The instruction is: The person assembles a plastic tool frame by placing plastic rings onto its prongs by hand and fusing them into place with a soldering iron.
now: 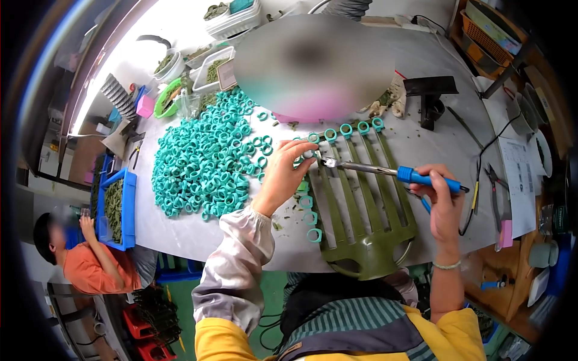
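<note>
My left hand [283, 171] is closed, thumb and forefinger pinching a small teal ring [298, 161] at the left edge of a green fork-shaped plate [368, 249]. My right hand [442, 207] grips a blue-handled tool [415, 175] with a metal shaft, held like a pen. The shaft's tip points left and ends close to my left fingertips; whether it touches the ring I cannot tell. Along the plate's far end stands a row of teal rings [346, 130], one at each long bar. More teal rings [310, 218] line its left side.
A large heap of teal rings [201, 156] lies to the left. Across the table sits a blurred person [313, 66]. Another person [99, 265] in orange is at far left, beside a blue bin [128, 210]. Black stand [430, 99], pliers [497, 204] and a cable lie right.
</note>
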Demonstrator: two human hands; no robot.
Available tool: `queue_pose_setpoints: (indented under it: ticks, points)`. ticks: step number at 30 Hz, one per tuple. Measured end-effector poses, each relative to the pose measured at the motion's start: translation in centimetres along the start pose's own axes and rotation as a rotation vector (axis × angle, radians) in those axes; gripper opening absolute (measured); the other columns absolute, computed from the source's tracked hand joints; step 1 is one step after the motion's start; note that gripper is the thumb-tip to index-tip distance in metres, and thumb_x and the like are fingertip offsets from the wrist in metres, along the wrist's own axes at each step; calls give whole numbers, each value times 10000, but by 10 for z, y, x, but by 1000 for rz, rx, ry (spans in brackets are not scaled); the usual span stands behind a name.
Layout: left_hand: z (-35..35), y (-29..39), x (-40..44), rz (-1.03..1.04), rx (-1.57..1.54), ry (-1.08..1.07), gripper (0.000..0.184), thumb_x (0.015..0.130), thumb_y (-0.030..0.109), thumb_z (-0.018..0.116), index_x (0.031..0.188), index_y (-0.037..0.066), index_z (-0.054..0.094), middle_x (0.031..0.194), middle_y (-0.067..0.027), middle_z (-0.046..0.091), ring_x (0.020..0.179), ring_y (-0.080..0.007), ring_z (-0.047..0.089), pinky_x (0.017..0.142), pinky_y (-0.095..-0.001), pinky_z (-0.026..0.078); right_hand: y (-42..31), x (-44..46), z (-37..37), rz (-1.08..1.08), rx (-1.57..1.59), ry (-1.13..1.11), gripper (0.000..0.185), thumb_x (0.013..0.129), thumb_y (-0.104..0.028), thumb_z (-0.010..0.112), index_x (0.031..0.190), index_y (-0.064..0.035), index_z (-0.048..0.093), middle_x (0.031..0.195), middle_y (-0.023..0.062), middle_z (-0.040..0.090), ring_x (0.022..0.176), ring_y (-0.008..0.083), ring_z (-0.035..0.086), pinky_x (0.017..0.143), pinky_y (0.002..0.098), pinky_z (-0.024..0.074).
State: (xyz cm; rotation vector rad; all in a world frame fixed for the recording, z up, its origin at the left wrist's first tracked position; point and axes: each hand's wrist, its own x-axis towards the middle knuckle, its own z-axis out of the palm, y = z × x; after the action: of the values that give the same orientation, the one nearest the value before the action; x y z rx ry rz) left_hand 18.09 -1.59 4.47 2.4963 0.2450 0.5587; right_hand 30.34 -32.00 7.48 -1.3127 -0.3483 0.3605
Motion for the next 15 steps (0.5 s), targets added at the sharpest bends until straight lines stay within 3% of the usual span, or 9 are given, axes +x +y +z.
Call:
queue_pose_setpoints:
  ticks: [8,13,15]
  points:
    - [14,-17,9,54,36,-64,276,839,67,765,1114,91,756,1159,-65,731,1112,-281,635,951,-387,509,21,12,13,-64,43,-42,220,1029,-126,530,989,45,663,997,101,690,821,168,717,770,302,611]
    - [9,-14,8,72,15,-61,265,840,59,758,1105,75,746,1162,-82,725,1102,-306,632,951,-396,509,-4,1,4,-87,-39,8,214,1014,-90,514,974,61,660,982,109,664,780,180,699,726,304,605]
    - [1,-16,9,73,-41,-3,250,864,72,751,1113,69,735,1045,-91,704,1037,-282,641,918,-372,513,-9,-1,0,-105,-43,10,214,1002,-85,513,966,66,661,969,110,658,748,186,684,691,304,596]
